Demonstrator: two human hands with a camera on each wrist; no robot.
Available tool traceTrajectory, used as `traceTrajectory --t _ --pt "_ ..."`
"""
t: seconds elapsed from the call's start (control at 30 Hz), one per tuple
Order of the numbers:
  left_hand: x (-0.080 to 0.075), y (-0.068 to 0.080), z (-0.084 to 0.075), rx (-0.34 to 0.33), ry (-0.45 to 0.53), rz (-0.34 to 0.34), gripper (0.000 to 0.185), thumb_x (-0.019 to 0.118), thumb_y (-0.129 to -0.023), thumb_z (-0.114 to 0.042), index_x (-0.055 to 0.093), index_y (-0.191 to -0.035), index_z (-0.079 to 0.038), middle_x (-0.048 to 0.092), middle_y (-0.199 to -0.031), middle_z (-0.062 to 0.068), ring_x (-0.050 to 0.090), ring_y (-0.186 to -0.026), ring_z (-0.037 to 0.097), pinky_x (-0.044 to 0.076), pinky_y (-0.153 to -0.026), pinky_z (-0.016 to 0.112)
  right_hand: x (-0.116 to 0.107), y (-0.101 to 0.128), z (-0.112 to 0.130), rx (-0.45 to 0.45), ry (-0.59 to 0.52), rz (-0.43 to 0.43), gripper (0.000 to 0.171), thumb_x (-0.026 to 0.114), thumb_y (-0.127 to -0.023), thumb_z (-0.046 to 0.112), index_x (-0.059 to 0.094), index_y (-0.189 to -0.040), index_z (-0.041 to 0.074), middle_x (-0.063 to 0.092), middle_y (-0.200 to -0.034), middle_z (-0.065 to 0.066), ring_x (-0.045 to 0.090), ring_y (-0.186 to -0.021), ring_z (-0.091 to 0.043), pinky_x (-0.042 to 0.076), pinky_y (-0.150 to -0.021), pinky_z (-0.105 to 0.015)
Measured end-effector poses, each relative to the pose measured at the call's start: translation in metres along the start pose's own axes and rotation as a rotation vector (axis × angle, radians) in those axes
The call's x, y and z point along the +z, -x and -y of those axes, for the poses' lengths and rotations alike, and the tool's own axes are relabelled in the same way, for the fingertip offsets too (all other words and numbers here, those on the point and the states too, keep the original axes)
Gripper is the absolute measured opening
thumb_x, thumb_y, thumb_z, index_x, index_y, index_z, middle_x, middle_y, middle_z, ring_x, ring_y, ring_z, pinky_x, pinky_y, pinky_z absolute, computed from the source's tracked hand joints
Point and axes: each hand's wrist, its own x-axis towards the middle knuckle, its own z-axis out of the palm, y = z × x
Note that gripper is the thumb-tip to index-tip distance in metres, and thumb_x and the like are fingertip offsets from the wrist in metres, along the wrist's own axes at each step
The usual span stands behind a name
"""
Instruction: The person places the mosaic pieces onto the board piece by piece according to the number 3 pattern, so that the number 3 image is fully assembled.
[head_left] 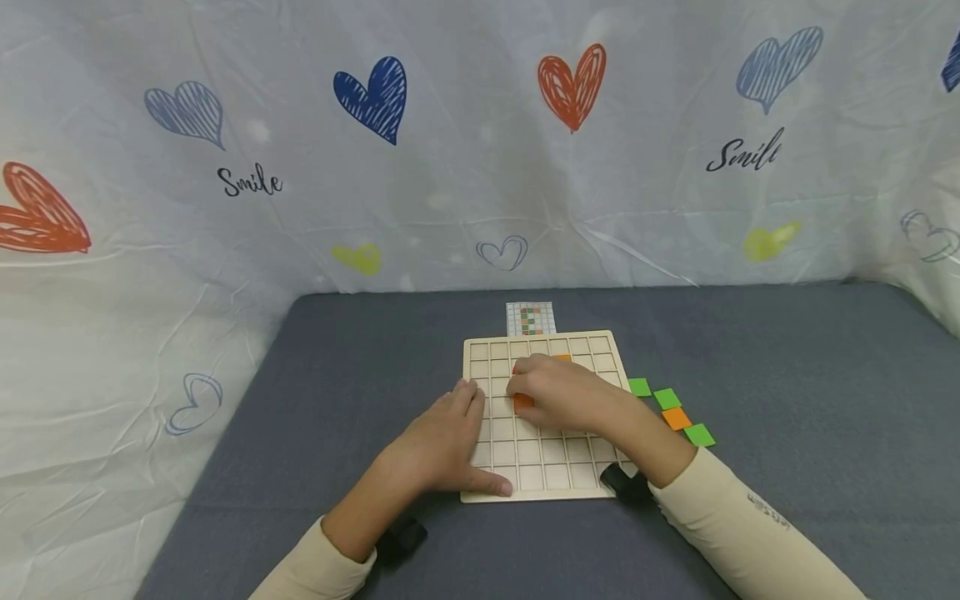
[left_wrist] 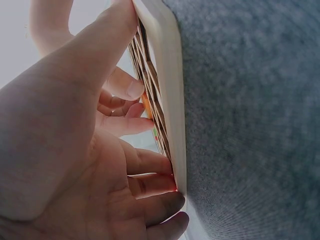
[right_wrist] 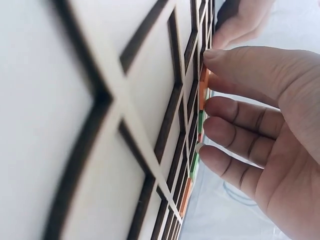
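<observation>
here | left hand (head_left: 446, 437) on board (head_left: 555, 477) | right hand (head_left: 564, 393) pinches orange tile (head_left: 522, 402)

a curtained-off tabletop corner – heart-printed sheeting (head_left: 465, 187) hangs behind and beside a grey-covered table (head_left: 787, 400).

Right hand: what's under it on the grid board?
Under the right hand, the head view shows part of an orange tile; the right wrist view also shows green tiles near the fingertips. Grid board cells covered by the hand are hidden from the head view.

R grip (head_left: 557, 392) hides pt. of board (head_left: 531, 477); L sleeve (head_left: 318, 562) cut off at btm.
</observation>
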Motion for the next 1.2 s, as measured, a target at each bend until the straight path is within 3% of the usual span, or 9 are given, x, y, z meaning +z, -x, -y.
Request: traceTrajectory --t 0.37,0.53,0.73,0.9,1.07,1.2 --pt "-0.002 0.0 -0.001 -0.007 -0.005 0.001 0.123 0.05 -0.058 -0.082 0.022 -0.139 0.006 0.021 -0.141 0.019 0.02 -0.131 0.031 0.026 -0.102 0.038 -0.008 0.015 0.004 0.038 -0.049 0.026 0.013 0.06 -0.076 0.008 0.059 -0.072 0.02 0.04 -0.067 0.009 0.039 -0.065 -0.009 0.036 -0.057 -0.023" --pt "-0.002 -0.002 -0.002 -0.026 -0.004 0.008 0.125 0.05 -0.056 -0.083 0.022 -0.139 0.005 0.021 -0.142 0.019 0.027 -0.127 0.033 0.031 -0.099 0.039 -0.015 0.034 -0.007 0.067 -0.112 0.005 0.016 0.058 -0.074 0.004 0.064 -0.08 0.018 0.052 -0.074 0.007 0.044 -0.07 -0.008 0.04 -0.062 -0.025" --pt "-0.002 -0.001 -0.002 -0.011 -0.004 -0.013 0.124 0.052 -0.056 -0.082 0.023 -0.138 0.006 0.023 -0.14 0.019 0.031 -0.125 0.032 0.031 -0.099 0.038 -0.027 0.063 -0.024 0.191 -0.14 0.003 0.015 0.061 -0.079 0.007 0.067 -0.09 0.015 0.058 -0.088 0.005 0.051 -0.081 -0.009 0.044 -0.07 -0.029" --pt "-0.002 -0.001 -0.001 -0.005 -0.005 -0.003 0.122 0.052 -0.058 -0.081 0.022 -0.139 0.006 0.021 -0.141 0.019 0.02 -0.131 0.03 0.025 -0.103 0.037 -0.038 0.087 -0.036 0.315 -0.132 0.035 0.02 0.064 -0.08 0.008 0.066 -0.099 0.011 0.059 -0.098 0.002 0.052 -0.088 -0.014 0.044 -0.073 -0.032" --pt "-0.002 0.0 -0.001 -0.01 -0.002 0.02 0.123 0.05 -0.059 -0.082 0.02 -0.14 0.005 0.019 -0.143 0.019 0.016 -0.133 0.029 0.023 -0.104 0.036 -0.047 0.1 -0.046 0.403 -0.124 0.094 0.019 0.066 -0.078 0.007 0.064 -0.096 0.014 0.056 -0.098 0.001 0.047 -0.083 -0.016 0.041 -0.068 -0.031" --pt "-0.001 0.0 -0.001 -0.007 0.004 0.013 0.123 0.051 -0.059 -0.081 0.02 -0.14 0.005 0.019 -0.143 0.019 0.017 -0.132 0.029 0.023 -0.104 0.036 -0.046 0.103 -0.05 0.425 -0.124 0.129 0.02 0.065 -0.076 0.004 0.064 -0.091 0.016 0.055 -0.093 0.002 0.045 -0.081 -0.017 0.039 -0.065 -0.031"
